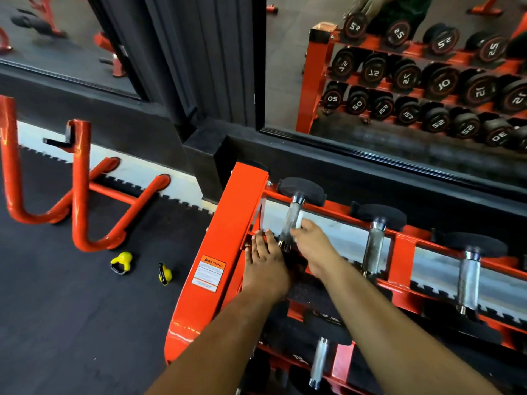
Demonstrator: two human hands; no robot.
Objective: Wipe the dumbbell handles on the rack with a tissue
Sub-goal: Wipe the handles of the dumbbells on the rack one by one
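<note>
An orange dumbbell rack stands against a mirrored wall. On its top tier lie black dumbbells with silver knurled handles. My right hand pinches a small white tissue against the right side of the leftmost handle. My left hand rests flat, fingers spread, on the near head of that same dumbbell by the rack's left post. Two more handles lie to the right, untouched. A lower-tier handle shows between my forearms.
The mirror reflects the rack and numbered dumbbell heads. Two small yellow kettlebells sit on the black rubber floor to the left. A curved orange tube frame stands further left.
</note>
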